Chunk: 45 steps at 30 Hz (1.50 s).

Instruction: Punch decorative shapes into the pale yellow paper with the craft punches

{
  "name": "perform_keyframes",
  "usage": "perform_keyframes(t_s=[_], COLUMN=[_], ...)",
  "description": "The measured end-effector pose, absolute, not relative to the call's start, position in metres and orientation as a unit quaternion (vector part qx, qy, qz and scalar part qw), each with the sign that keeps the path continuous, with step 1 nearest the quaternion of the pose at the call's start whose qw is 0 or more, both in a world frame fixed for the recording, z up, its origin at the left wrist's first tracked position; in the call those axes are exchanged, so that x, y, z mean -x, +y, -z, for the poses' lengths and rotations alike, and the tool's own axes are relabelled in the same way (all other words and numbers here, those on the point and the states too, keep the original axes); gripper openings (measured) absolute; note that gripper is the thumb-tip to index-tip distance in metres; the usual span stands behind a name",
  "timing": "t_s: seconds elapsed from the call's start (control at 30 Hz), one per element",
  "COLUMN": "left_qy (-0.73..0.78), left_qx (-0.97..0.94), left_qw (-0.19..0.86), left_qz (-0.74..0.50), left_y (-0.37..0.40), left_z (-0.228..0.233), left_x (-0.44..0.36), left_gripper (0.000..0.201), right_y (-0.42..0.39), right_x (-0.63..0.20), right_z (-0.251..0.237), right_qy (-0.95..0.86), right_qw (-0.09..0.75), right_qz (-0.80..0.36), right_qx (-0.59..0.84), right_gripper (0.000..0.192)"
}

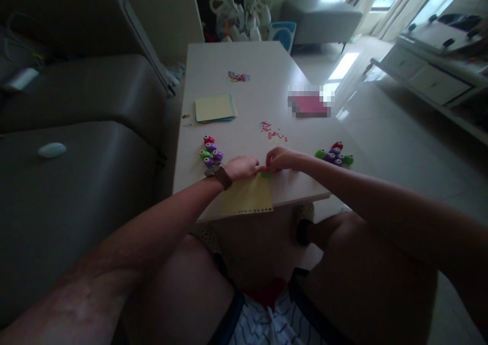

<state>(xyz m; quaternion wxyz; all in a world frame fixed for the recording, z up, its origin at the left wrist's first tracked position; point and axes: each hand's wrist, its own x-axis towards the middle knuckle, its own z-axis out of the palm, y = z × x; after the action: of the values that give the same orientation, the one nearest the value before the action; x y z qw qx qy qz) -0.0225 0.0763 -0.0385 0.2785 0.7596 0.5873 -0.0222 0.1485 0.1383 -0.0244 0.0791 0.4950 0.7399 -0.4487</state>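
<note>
A sheet of yellow paper [247,197] with a torn perforated edge lies at the table's near edge. My left hand [243,167], with a watch [219,174] on its wrist, rests over the sheet's far edge, index finger stretched to the right. Meeting that fingertip, my right hand [280,159] has its fingers pinched together; whatever is between them is too small to make out. A small green patch [266,174] shows on the paper just below the fingers. Beyond my hands lie scattered tiny red and pale pieces [272,131].
Small purple, green and red bottles cluster at left [211,151] and right [335,154]. Stacked coloured paper [215,108] and a pile of tiny mixed pieces [239,77] lie farther back on the white table [259,57]. A blurred pink item [310,104] sits right. A sofa [84,167] flanks the left.
</note>
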Motion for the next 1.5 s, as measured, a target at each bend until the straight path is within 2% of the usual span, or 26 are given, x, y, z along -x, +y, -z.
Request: perform_keyframes(t_s=[0.1, 0.2, 0.33, 0.47, 0.63, 0.77, 0.9, 1.1, 1.2, 1.3, 1.4, 1.5], left_qy=[0.589, 0.590, 0.588, 0.559, 0.543, 0.569, 0.582, 0.593, 0.597, 0.601, 0.608, 0.612], left_qx=[-0.755, -0.745, -0.748, -0.752, -0.753, -0.735, -0.732, -0.729, -0.727, -0.724, -0.719, -0.715], left_qw=[0.289, 0.308, 0.303, 0.349, 0.372, 0.367, 0.355, 0.344, 0.338, 0.338, 0.338, 0.338], left_qz=[0.024, 0.044, 0.056, 0.035, 0.007, 0.022, 0.001, -0.007, -0.004, -0.006, -0.005, -0.012], left_y=[0.078, 0.081, 0.083, 0.079, 0.068, 0.061, 0.058, 0.058, 0.057, 0.056, 0.056, 0.056], left_z=[0.039, 0.041, 0.045, 0.043, 0.034, 0.033, 0.039, 0.043, 0.040, 0.038, 0.039, 0.042], left_x=[0.022, 0.021, 0.023, 0.028, 0.030, 0.029, 0.029, 0.027, 0.026, 0.024, 0.023, 0.024], left_gripper=[0.047, 0.049, 0.051, 0.055, 0.044, 0.029, 0.028, 0.028, 0.026, 0.024, 0.024, 0.025], right_y=[0.139, 0.141, 0.138, 0.134, 0.140, 0.145, 0.140, 0.133, 0.136, 0.139, 0.140, 0.138], right_x=[-0.146, -0.144, -0.145, -0.152, -0.168, -0.179, -0.186, -0.194, -0.201, -0.209, -0.213, -0.213], right_z=[0.026, 0.026, 0.022, 0.021, 0.025, 0.028, 0.033, 0.027, 0.019, 0.015, 0.016, 0.018], right_qy=[0.747, 0.757, 0.756, 0.754, 0.763, 0.792, 0.861, 0.917, 0.919, 0.915, 0.904, 0.886], right_qw=[0.093, 0.121, 0.098, 0.064, 0.034, 0.004, -0.022, 0.004, 0.055, 0.083, 0.033, 0.009], right_qz=[0.431, 0.406, 0.417, 0.446, 0.450, 0.400, 0.329, 0.205, 0.185, 0.208, 0.289, 0.368], right_qx=[-0.497, -0.497, -0.495, -0.478, -0.462, -0.461, -0.387, -0.343, -0.344, -0.335, -0.313, -0.283], right_gripper=[0.004, 0.009, 0.017, 0.013, 0.013, 0.023, 0.041, 0.034, 0.031, 0.035, 0.040, 0.038])
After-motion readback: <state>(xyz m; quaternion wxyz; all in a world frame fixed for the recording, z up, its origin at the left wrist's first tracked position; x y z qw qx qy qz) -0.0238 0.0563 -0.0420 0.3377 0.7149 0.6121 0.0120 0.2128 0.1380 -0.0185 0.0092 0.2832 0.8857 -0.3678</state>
